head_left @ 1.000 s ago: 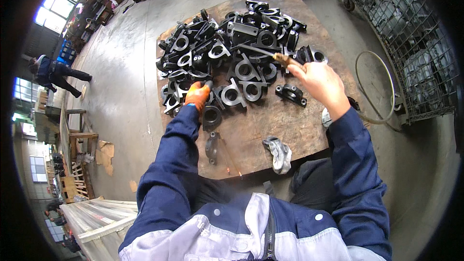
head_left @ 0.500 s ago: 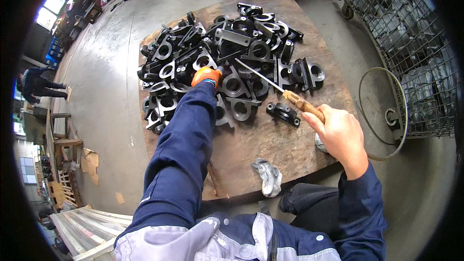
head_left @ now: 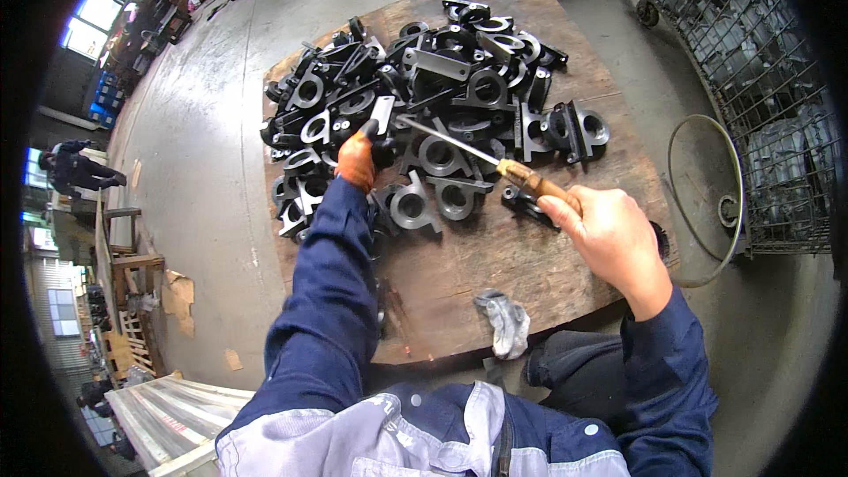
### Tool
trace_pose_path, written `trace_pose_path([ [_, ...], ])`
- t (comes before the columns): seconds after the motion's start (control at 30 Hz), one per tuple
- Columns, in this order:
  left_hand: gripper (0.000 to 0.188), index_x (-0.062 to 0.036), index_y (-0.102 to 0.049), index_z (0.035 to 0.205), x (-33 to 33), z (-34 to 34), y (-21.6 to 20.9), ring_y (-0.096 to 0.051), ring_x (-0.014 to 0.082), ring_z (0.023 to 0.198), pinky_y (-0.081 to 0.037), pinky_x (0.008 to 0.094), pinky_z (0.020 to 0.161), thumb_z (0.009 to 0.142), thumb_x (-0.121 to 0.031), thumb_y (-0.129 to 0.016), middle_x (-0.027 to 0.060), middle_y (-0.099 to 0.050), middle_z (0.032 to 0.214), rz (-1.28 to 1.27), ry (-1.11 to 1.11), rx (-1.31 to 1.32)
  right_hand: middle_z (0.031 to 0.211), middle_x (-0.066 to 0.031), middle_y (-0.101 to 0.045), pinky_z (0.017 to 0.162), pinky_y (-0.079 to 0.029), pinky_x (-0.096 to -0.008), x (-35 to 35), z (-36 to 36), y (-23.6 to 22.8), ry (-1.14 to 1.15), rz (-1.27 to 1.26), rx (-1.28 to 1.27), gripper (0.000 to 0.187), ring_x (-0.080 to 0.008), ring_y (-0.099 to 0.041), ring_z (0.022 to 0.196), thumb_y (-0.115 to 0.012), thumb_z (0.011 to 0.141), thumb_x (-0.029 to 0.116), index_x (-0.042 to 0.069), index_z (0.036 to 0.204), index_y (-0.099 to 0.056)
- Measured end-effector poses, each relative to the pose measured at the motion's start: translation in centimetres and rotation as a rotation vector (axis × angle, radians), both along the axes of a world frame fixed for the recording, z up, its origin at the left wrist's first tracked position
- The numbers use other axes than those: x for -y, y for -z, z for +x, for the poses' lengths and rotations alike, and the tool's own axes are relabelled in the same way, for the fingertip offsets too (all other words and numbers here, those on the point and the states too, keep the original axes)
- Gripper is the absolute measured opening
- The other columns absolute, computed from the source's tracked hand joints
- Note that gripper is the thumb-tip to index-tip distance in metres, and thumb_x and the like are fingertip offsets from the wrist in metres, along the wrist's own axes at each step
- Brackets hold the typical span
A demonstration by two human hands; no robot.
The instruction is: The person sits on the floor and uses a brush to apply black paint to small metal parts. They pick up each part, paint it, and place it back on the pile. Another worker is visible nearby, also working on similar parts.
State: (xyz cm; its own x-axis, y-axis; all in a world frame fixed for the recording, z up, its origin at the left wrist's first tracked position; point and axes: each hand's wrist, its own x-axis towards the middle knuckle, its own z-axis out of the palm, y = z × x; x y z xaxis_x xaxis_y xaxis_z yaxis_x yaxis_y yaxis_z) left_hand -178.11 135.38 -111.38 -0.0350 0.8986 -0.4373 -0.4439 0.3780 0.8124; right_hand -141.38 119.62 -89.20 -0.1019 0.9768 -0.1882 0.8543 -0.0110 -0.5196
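Note:
My left hand (head_left: 356,161), in an orange glove, is closed on a black metal bracket (head_left: 382,112) whose flat face is tilted up at the near side of the heap. The glove hides part of it. My bare right hand (head_left: 609,234) is wrapped round the wooden handle of a slim file (head_left: 468,150). Its thin metal shaft points up and left, with the tip close to the held bracket; whether they touch I cannot tell. Around and beyond lie several black brackets with round holes (head_left: 440,155), piled on a worn wooden board (head_left: 459,256). One bracket (head_left: 528,206) lies partly behind my right hand.
A crumpled grey-white glove (head_left: 503,325) lies at the board's near edge. Wire cages (head_left: 733,79) with metal parts stand on the right, beside a large thin hoop (head_left: 676,159). Far left, a person (head_left: 78,168) stands near wooden racks. A pale slatted panel (head_left: 177,420) is at lower left.
My left hand has drawn slightly back and left, and a bracket's flat face now shows tilted up in it. The file has shifted left, its tip nearer that bracket.

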Motion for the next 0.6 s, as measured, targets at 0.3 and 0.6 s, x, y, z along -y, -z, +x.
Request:
trace_pose_path([
  [0.3,0.03,-0.0059,-0.067,0.101,14.3,1.4,4.7,-0.06,0.015,0.066,-0.052,0.0296,0.061,0.091,-0.034,-0.066,0.003,-0.067,0.084,-0.024,-0.061,0.237,0.07,-0.0234,-0.061,0.062,-0.047,-0.0459,0.0,-0.6,0.5,-0.07,-0.059,0.115,0.055,-0.0415,-0.062,0.072,-0.054,0.093,0.052,-0.001,0.08,-0.066],
  [0.6,0.024,-0.0057,-0.062,0.099,18.9,2.7,7.0,-0.053,0.0124,0.062,-0.047,0.0276,0.06,0.093,-0.029,-0.066,0.0046,-0.062,0.08,0.006,0.01,0.404,0.067,-0.0205,-0.061,0.065,-0.047,-0.0422,1.5,1.5,-1.7,-0.083,-0.241,0.12,0.059,-0.0368,-0.062,0.068,-0.054,0.093,0.054,-0.002,0.08,-0.067],
])
